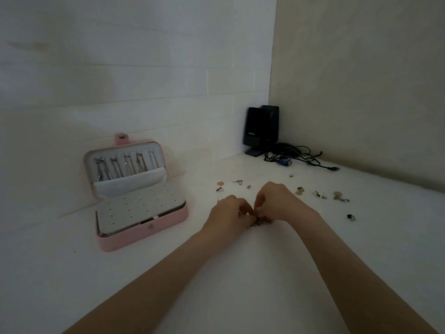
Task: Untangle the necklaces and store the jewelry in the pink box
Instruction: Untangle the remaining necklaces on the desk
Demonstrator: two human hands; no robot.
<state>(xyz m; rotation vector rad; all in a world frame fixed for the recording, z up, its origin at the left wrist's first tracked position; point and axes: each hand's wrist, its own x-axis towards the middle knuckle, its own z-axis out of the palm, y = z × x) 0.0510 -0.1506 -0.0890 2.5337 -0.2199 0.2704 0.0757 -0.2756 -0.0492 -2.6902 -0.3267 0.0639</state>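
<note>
**Both hands on necklace tangle, pink box open to the left**

Surface: white, smooth, matte worktop [240,273] set into a corner; white block-pattern wall behind, plain beige wall on the right. Light is dim.

Left hand [228,214]: fingers curled, tips pinching at a small dark tangle of necklaces [261,221]. Right hand [277,201]: fingers bent down, tips meeting the same tangle from above. Both grips are narrow and closed on the chain. The tangle lies on the worktop between the two hands, a thin metallic clump; individual strands are too small to separate.

Pink box [144,233]: rectangular, rounded corners, smooth pink shell with a small round snap on the front wall. It stands open, well left of the hands. The lid [125,169] leans back against the wall, lined in pale fabric, with a row of thin metallic pieces hanging above a soft gathered pocket. A flat pale panel dotted with small holes covers the base.

Loose small jewelry pieces [317,194] are scattered behind and to the right of the hands: tiny round, studded and ring-like shapes, detail unclear.

Far corner: two black boxy speakers [261,128] upright, with a heap of dark cables [301,155] beside them.
</note>
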